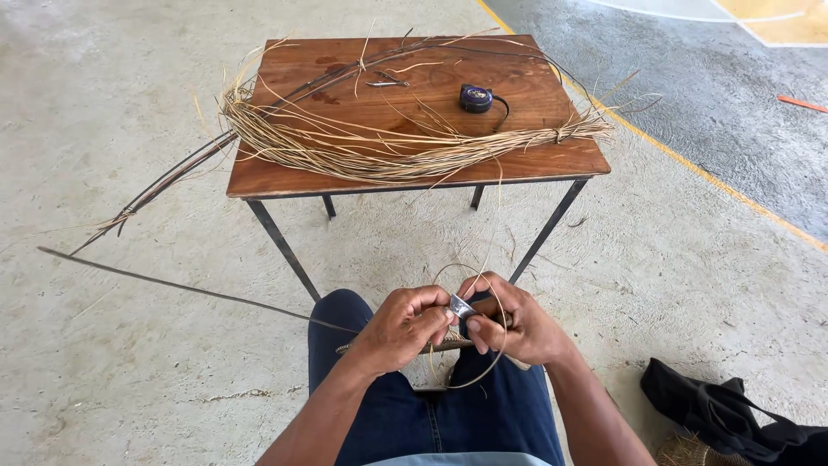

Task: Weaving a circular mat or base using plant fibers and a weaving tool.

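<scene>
Cane strip [216, 292] runs far left from your left hand [401, 328], which pinches it. Your right hand [517, 326] grips what looks like a small blade [461, 305] against it, just right.

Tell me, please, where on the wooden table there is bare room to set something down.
The table is barest at its front left corner, below the fibre bundle, and along the front right edge. A smaller patch lies at the back right, beyond the tape measure. The middle is crowded: the bundle, dark strips and a small metal tool.
</scene>
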